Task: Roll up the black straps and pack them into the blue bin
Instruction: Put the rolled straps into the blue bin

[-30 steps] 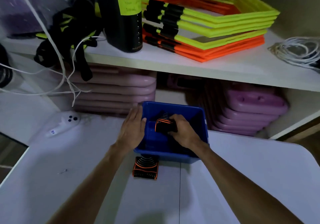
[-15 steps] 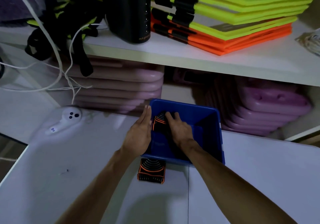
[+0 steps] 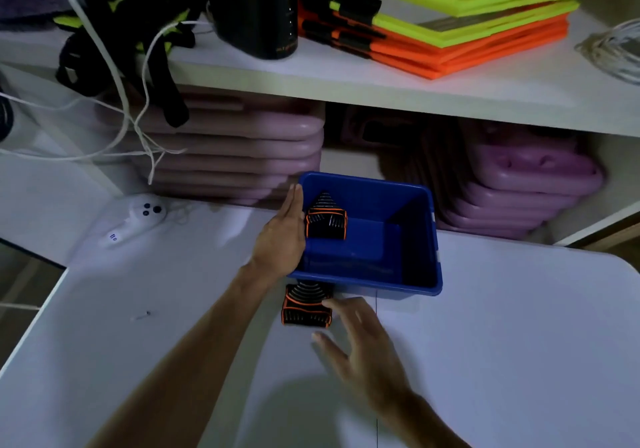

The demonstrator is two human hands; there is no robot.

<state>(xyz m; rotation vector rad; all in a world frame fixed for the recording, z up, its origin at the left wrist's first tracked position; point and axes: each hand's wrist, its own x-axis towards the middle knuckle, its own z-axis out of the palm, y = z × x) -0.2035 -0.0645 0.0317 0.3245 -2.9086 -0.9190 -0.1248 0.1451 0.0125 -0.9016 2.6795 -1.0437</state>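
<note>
Head view: our left hand (image 3: 282,239) lies flat, open, against the blue bin (image 3: 420,283) at nine o'clock; our right hand (image 3: 363,354) spreads empty, fingertips (image 3: 330,304) touching the rolled strap (image 3: 306,305) at the bin's seven o'clock.

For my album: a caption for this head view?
Left hand steadies blue bin holding one rolled strap; right hand reaches for another.

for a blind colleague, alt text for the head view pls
A left hand steadies a blue bin holding one rolled strap, while the open right hand reaches for a second roll on the white table.
</note>
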